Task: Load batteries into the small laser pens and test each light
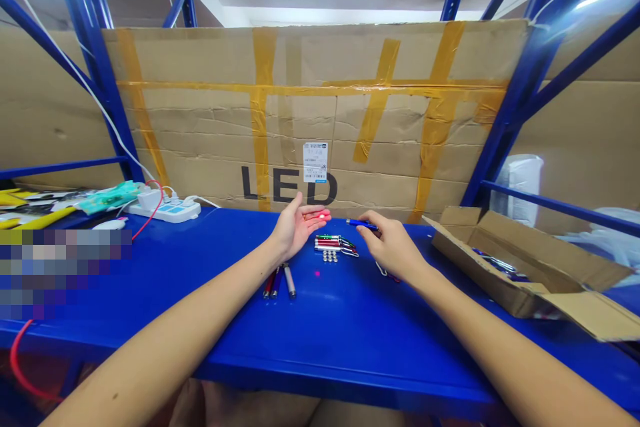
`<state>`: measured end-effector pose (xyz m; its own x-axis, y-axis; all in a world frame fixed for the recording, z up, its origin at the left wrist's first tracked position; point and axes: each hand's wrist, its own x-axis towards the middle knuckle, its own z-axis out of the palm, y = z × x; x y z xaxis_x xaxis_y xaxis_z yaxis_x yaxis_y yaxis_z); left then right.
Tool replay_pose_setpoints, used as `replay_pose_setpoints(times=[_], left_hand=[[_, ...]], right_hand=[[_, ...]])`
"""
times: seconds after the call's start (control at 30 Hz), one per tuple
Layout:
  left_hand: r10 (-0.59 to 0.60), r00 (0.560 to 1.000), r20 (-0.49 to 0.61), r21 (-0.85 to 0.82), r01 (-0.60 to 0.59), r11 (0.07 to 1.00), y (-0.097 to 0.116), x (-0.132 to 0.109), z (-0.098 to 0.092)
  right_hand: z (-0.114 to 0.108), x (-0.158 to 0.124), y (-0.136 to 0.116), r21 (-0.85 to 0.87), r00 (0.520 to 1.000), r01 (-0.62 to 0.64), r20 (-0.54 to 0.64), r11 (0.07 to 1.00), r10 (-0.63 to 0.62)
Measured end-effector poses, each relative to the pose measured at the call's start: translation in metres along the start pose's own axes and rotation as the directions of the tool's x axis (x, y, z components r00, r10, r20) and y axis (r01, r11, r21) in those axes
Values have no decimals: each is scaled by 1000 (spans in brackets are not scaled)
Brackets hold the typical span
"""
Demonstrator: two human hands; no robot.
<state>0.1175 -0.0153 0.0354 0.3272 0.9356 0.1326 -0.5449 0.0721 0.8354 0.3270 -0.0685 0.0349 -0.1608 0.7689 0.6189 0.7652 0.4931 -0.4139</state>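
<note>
My right hand (393, 240) is closed around a blue laser pointer (357, 223), whose tip points left. My left hand (296, 225) is open opposite it, fingers stretched out, and a red spot of light glows on the fingertips. Between and below the hands lies a row of pen-shaped pointers (327, 245) in green, red and silver. Several small silver button cells (330, 256) sit just in front of that row. Beneath my left wrist, more pointers (275, 283) lie side by side, their upper ends partly hidden. Another clipped piece (383, 269) shows partly under my right hand.
The blue table (320, 340) has a tall cardboard sheet (210, 127) behind it. An open cardboard box (520, 300) with more pointers stands at the right. A white power strip (170, 209), a red cable (155, 213) and yellow-black packets (40, 207) lie at the left.
</note>
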Motion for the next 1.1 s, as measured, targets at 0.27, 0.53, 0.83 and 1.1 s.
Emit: replay_pose_setpoints(times=[0.27,0.53,0.83,1.1], left_hand=[[-4,1000,-1,-7,4,1000,0,0,1],[-1,1000,-4,19,1,1000,1,0,1],[3,1000,11,21,-3,1000,-1,1,-1],[3,1000,18,33,-3,999,-1,0,-1]], right_hand=[[0,0,-1,-12,1000,3,13,1000,-3],[0,-1,-2,26,1000,15,0,1000,-16],[-1,0,-2,-39,996,43,78,998,-40],[-1,0,-2,-3,1000,27,-15,1000,-27]])
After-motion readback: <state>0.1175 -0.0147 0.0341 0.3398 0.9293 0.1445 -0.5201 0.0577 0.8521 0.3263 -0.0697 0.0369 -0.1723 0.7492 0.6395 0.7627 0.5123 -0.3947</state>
